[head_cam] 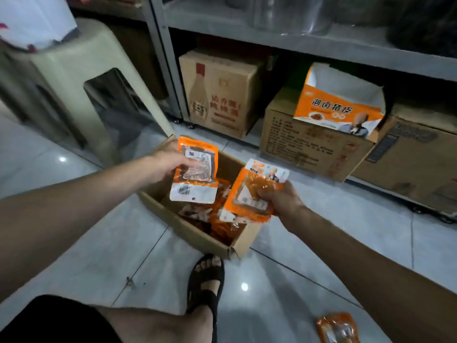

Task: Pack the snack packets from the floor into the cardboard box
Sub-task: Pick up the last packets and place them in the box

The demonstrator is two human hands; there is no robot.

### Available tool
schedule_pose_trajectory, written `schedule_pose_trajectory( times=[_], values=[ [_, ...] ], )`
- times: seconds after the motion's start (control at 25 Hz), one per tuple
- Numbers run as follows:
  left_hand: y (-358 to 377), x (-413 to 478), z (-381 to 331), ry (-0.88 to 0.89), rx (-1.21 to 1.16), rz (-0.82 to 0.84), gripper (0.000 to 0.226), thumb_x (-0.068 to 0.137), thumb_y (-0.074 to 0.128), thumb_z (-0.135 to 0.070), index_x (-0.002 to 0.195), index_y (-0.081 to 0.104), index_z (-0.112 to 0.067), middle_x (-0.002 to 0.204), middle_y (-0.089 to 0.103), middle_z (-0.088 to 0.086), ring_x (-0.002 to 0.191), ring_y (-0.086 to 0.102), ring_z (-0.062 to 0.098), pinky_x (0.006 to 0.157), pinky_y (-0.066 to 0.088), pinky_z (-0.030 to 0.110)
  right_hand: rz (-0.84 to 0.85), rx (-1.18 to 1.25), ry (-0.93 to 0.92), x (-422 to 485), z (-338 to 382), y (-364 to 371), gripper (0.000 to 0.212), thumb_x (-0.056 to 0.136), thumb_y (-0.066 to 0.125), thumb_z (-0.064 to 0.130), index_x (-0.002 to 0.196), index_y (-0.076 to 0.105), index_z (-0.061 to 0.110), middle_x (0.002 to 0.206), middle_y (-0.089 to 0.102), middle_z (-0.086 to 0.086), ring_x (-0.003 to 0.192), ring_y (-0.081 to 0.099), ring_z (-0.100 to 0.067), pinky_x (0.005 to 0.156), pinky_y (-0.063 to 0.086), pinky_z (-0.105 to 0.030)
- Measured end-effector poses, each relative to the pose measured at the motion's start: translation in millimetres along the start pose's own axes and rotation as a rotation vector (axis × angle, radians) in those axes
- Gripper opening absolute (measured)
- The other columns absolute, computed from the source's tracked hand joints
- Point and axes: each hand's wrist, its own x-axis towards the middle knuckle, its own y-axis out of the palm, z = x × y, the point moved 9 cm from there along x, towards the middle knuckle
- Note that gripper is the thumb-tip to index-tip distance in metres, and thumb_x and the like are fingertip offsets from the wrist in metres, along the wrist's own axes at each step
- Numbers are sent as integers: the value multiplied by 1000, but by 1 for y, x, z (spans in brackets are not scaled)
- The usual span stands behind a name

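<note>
An open cardboard box (188,231) sits on the tiled floor in front of my foot, with several orange snack packets (220,219) lying inside. My left hand (170,162) holds one orange packet (196,167) above the box's far end. My right hand (279,199) grips a small stack of orange packets (252,191) over the box's right side. One more orange packet (337,329) lies on the floor at the bottom right.
A beige plastic stool (81,78) stands at the left. Under a metal shelf (296,43) are brown cartons (220,95) and an open orange display box (338,110). My sandalled foot (206,280) is just in front of the box.
</note>
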Motion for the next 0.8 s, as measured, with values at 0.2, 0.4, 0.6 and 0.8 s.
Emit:
schedule_pose_trajectory(
  times=[0.2, 0.4, 0.6, 0.8],
  values=[
    [-53, 43, 47, -18, -225, -58, 30, 85, 67, 5, 115, 65, 3, 87, 79, 9, 75, 77, 19, 62, 62, 30, -76, -355, -76, 79, 23, 72, 62, 85, 66, 12, 135, 29, 17, 120, 60, -10, 109, 62, -29, 89, 55, -44],
    [-40, 79, 93, -67, -156, 6, 23, 84, 69, 1, 107, 68, -2, 101, 75, 15, 90, 72, 28, 91, 55, 45, -216, -619, 243, 123, -71, 82, 76, 80, 70, 32, 138, 26, 8, 135, 53, -19, 123, 55, -37, 100, 49, -44],
    [-12, 103, 113, -131, -94, 25, 45, 82, 74, -3, 124, 58, 2, 116, 70, 21, 101, 70, 33, 91, 56, 45, -313, -723, 291, 138, -109, 60, 96, 82, 71, 22, 151, 8, 4, 145, 46, -17, 133, 45, -34, 102, 45, -39],
    [15, 115, 106, -167, 16, 81, 43, 81, 76, -7, 122, 60, -8, 113, 72, 15, 102, 71, 30, 93, 56, 47, -294, -784, 315, 140, -107, 63, 95, 89, 64, 16, 153, -6, 9, 155, 28, -21, 139, 37, -34, 107, 38, -41]
  ],
)
